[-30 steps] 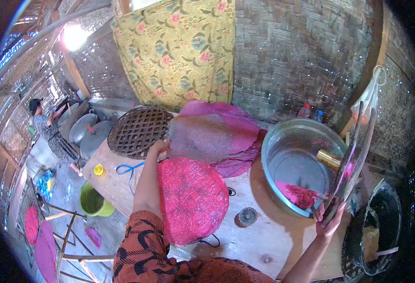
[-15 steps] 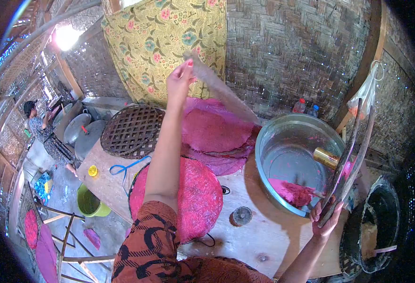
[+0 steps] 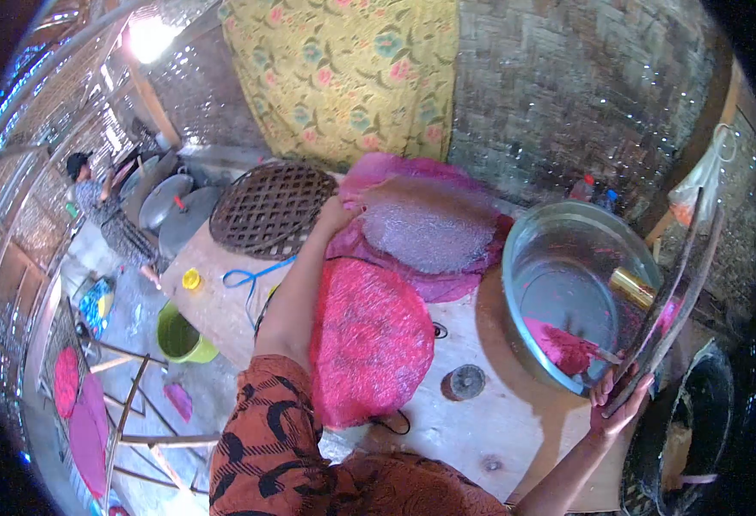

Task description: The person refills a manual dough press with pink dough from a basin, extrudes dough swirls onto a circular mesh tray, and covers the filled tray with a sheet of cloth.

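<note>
At the left end of a stack of pink cloth-like sheets, my left hand is closed on the edge of a thin, translucent sheet lying over them. My right hand grips two long dark sticks, which point up to the right beside a large metal basin. Between my arms, a round red-pink wet-looking sheet lies on the wooden table. Pink mash and a gold cylinder are in the basin.
A woven lattice basket is behind my left arm. A small dark jar stands mid-table, near a yellow lid. A black tub is at right, a green bucket at lower left. Another person stands at far left.
My left hand has come down from in front of the yellow cloth. The thin sheet, raised half a second ago, now lies on the stack. My right hand still holds the sticks.
</note>
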`<state>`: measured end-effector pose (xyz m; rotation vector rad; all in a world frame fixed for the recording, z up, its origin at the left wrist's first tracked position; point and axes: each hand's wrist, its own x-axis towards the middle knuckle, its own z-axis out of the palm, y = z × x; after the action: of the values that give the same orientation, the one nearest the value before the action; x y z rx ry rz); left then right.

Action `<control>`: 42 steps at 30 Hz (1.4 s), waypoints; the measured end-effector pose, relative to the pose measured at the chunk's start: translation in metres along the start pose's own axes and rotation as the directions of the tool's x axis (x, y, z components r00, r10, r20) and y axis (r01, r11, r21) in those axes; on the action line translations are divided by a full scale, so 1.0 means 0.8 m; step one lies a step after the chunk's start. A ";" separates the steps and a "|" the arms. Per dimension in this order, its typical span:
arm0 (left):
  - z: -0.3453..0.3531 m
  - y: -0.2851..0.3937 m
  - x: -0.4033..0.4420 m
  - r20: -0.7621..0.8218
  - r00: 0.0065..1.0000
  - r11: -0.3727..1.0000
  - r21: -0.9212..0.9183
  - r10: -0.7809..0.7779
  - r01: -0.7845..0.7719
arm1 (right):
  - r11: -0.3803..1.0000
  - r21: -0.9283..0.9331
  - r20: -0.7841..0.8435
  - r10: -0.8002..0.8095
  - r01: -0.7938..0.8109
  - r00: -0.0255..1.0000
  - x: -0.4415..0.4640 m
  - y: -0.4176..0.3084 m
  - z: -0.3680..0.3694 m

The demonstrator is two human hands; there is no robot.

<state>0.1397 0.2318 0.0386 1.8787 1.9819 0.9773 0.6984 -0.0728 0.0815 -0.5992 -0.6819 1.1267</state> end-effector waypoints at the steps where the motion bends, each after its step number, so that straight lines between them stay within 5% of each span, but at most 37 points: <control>1: -0.005 -0.029 -0.001 -0.033 0.991 0.985 -0.113 0.130 -0.133 | 0.999 -0.039 0.059 -0.008 0.010 0.998 0.001 -0.001 -0.005; 4: -0.111 0.014 -0.070 0.004 0.999 0.979 -0.198 -0.051 0.051 | 0.999 -0.045 0.081 -0.001 0.005 0.997 0.002 -0.002 -0.006; 8: -0.191 -0.056 -0.159 -0.129 0.992 0.958 -0.286 -0.007 -0.030 | 0.999 -0.043 0.051 -0.010 0.012 0.999 0.003 0.000 -0.004; 11: -0.231 -0.087 -0.264 -0.174 0.983 0.997 0.021 -0.064 0.069 | 0.997 -0.057 0.042 -0.040 0.042 0.998 0.004 0.000 0.002; 16: -0.225 -0.128 -0.431 -0.146 0.918 0.918 -0.216 -0.368 0.333 | 0.992 -0.126 -0.022 -0.032 0.029 0.999 0.001 -0.004 0.015; 17: -0.222 -0.130 -0.454 -0.146 0.915 0.913 -0.225 -0.377 0.341 | 0.991 -0.126 0.133 -0.029 0.045 0.991 0.002 -0.006 0.010; 19: -0.216 -0.128 -0.483 -0.143 0.882 0.874 -0.278 -0.449 0.399 | 0.977 -0.209 0.143 -0.014 0.044 0.990 -0.003 -0.005 0.014; 24: -0.229 -0.074 -0.473 -0.151 0.922 0.835 -0.493 -0.358 0.243 | 0.930 -0.362 0.211 0.148 -0.063 0.966 -0.049 0.017 0.066; 26: -0.236 -0.019 -0.449 -0.117 0.955 0.671 -0.734 -0.274 0.103 | 0.909 -0.336 0.319 0.357 -0.247 0.878 -0.074 0.048 0.088; 28: -0.229 0.043 -0.421 -0.025 0.995 0.407 -0.913 -0.097 0.017 | 0.820 -0.387 0.445 0.567 -0.423 0.693 -0.107 0.084 0.110; 30: -0.212 0.090 -0.392 0.009 0.993 0.192 -0.981 0.121 -0.014 | 0.617 -0.420 0.407 0.783 -0.665 0.470 -0.138 0.110 0.150; 34: -0.208 0.150 -0.349 -0.001 0.977 -0.082 -0.997 0.211 0.017 | 0.437 -0.454 0.459 0.861 -0.776 0.217 -0.170 0.131 0.204; 35: -0.212 0.149 -0.339 0.044 0.964 -0.258 -0.959 0.263 0.115 | 0.369 -0.509 0.457 0.881 -0.778 0.119 -0.172 0.132 0.213; 36: -0.216 0.149 -0.329 0.082 0.943 -0.419 -0.881 0.322 0.220 | 0.374 -0.510 0.454 0.882 -0.775 0.127 -0.170 0.132 0.222; 38: -0.233 0.151 -0.316 0.055 0.940 -0.474 -0.852 0.336 0.219 | 0.321 -0.524 0.459 0.887 -0.789 0.056 -0.164 0.127 0.256; 40: -0.237 0.123 -0.298 0.025 0.905 -0.558 -0.780 0.426 0.284 | 0.321 -0.451 0.353 0.921 -0.833 0.164 -0.161 0.119 0.301; 42: -0.236 0.090 -0.289 0.060 0.929 -0.593 -0.754 0.366 0.282 | 0.307 -0.676 0.274 0.949 -0.670 0.158 -0.147 0.131 0.334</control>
<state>0.1180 -0.0481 0.1615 0.5588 -0.1598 1.3914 0.4027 -0.1264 0.1580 -1.0357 -1.2940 2.4242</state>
